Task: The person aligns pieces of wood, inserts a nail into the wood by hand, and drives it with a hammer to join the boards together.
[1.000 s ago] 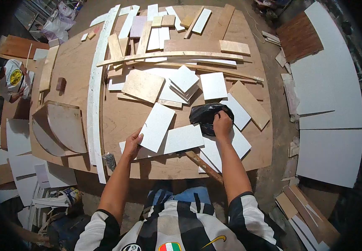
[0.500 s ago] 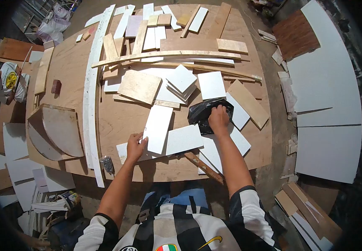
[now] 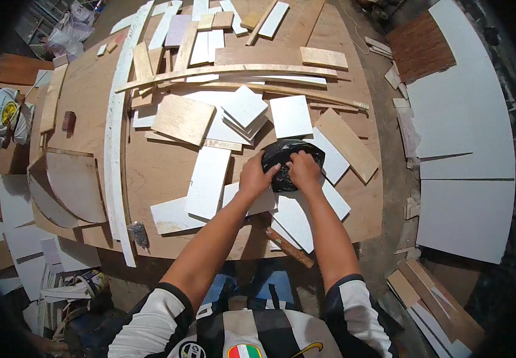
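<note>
Both my hands are at a black plastic bag [image 3: 293, 148] lying on the white boards. My left hand [image 3: 256, 177] grips the bag's left edge, thumb pointing inward. My right hand [image 3: 304, 170] pinches the plastic at the near right side, its fingers curled. What the bag contains is hidden. A white board [image 3: 208, 182] lies left of my left hand, across another white board [image 3: 177, 216]. Below the bag more white boards [image 3: 296, 221] overlap, and a hammer-like wooden handle [image 3: 289, 246] sticks out past the table's near edge; its other end is covered.
Wood strips and boards, among them a light wooden panel [image 3: 183, 119] and a long white strip [image 3: 121, 119], cover much of the plywood table [image 3: 91, 137]. A curved wooden piece [image 3: 70, 188] stands at left. A small bag of dark bits [image 3: 139, 235] lies near the front edge.
My left hand has left the white board and moved right to the black bag. My right hand stays at the bag, which now looks more spread open. The view has shifted slightly.
</note>
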The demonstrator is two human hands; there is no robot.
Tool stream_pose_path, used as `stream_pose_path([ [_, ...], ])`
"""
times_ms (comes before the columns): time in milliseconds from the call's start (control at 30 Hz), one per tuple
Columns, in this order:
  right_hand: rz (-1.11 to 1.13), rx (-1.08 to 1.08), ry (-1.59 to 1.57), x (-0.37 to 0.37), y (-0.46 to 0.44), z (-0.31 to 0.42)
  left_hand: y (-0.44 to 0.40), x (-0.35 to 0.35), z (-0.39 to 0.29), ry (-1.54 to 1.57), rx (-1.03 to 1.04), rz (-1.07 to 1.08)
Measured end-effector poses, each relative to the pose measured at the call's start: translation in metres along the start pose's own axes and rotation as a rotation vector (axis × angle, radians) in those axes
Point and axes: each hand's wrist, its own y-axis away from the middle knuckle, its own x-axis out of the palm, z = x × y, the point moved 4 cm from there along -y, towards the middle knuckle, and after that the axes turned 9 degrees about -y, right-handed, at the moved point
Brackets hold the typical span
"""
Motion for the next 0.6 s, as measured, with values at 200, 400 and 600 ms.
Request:
stream_pose_path([
  [200,0.112,0.009,-0.449,-0.007,0.015,-0.058,-0.017,0.010,0.000,-0.056,-0.129,0.086],
  [400,0.157,0.000,-0.831,-0.003,0.029,-0.084,-0.017,0.023,-0.007,0.128,-0.066,0.111],
  [600,0.236,0.347,-1.137,-0.020,0.042,-0.084,-0.015,0.047,-0.012,0.325,-0.043,0.209],
])
